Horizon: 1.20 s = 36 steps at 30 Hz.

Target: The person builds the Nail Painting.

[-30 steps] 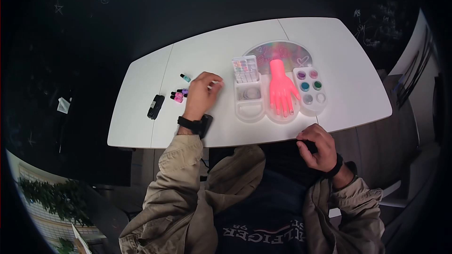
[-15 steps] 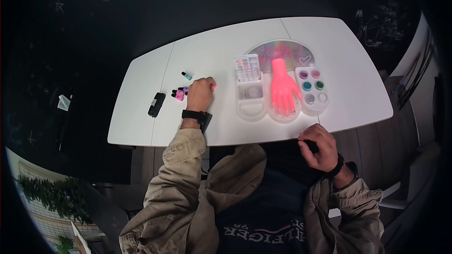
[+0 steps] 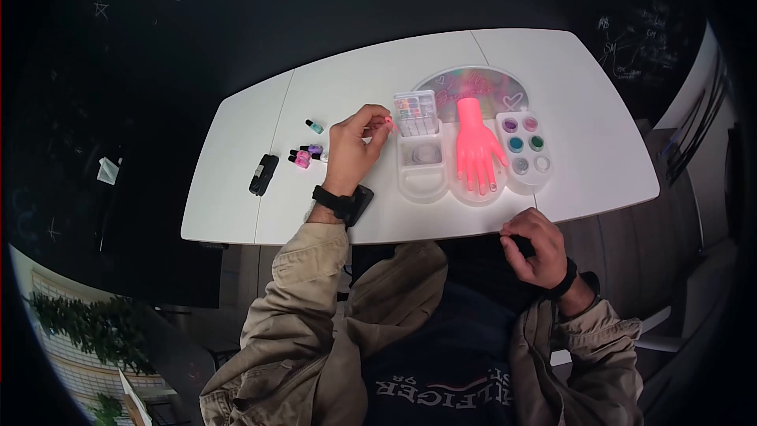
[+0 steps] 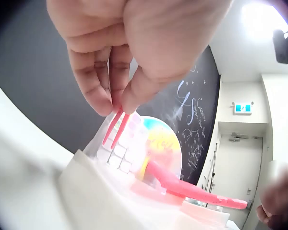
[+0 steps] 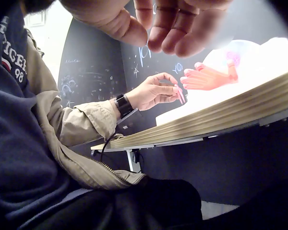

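My left hand [image 3: 352, 156] pinches small pink tweezers [image 4: 120, 131] between thumb and fingertips, prongs pointing down. In the head view the hand is beside a clear compartment box [image 3: 416, 114] of small colourful pieces. The left wrist view shows the prongs overlapping this box. A pink model hand [image 3: 475, 150] lies on the white tray [image 3: 422, 188], its fingers toward me. Over the table's front edge my right hand [image 3: 536, 248] hangs loosely curled, holding nothing.
Pots of coloured glitter [image 3: 514, 144] sit in the tray's right part, and a shiny rounded panel [image 3: 505, 85] stands behind it. Left on the table are pink and purple nail polish bottles [image 3: 300, 159], a teal bottle [image 3: 315, 126] and a black case [image 3: 263, 174].
My left hand first dipped beside the polish bottles, then moved right with the pink tweezers to the compartment box. The right hand stays at the table edge.
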Each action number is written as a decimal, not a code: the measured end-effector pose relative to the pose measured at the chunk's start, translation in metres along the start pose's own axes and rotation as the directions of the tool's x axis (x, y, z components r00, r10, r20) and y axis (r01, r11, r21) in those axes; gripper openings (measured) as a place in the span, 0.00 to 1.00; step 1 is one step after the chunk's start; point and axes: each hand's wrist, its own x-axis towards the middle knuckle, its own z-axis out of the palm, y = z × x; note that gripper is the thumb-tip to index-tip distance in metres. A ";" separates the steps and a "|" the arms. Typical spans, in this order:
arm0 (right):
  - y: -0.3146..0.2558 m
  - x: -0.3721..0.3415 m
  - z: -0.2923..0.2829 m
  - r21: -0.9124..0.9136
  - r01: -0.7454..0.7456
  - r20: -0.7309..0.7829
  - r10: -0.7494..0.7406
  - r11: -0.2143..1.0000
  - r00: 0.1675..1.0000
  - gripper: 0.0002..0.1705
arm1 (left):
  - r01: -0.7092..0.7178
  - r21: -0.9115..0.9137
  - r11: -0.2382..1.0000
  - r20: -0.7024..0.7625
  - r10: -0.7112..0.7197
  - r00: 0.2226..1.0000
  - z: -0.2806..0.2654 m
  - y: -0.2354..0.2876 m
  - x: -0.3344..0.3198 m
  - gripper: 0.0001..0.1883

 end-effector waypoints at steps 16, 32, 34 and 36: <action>-0.001 0.001 0.000 -0.004 -0.001 0.002 0.001 1.000 1.000 0.18 | -0.085 0.172 0.981 0.097 0.069 0.993 0.014 -0.015 -0.002 0.10; -0.007 0.002 -0.002 0.008 -0.034 -0.010 0.035 0.999 0.999 0.14 | 0.279 0.374 0.884 -0.196 -0.218 0.956 -0.109 -0.053 -0.016 0.24; -0.007 0.002 -0.001 0.009 -0.037 -0.008 0.037 0.999 0.999 0.14 | 0.361 0.446 0.819 -0.220 -0.290 0.931 -0.130 -0.081 -0.028 0.29; -0.006 0.002 0.000 0.008 -0.041 0.001 0.041 0.999 0.999 0.14 | 0.469 0.479 0.742 -0.257 -0.393 0.883 -0.142 -0.098 -0.038 0.31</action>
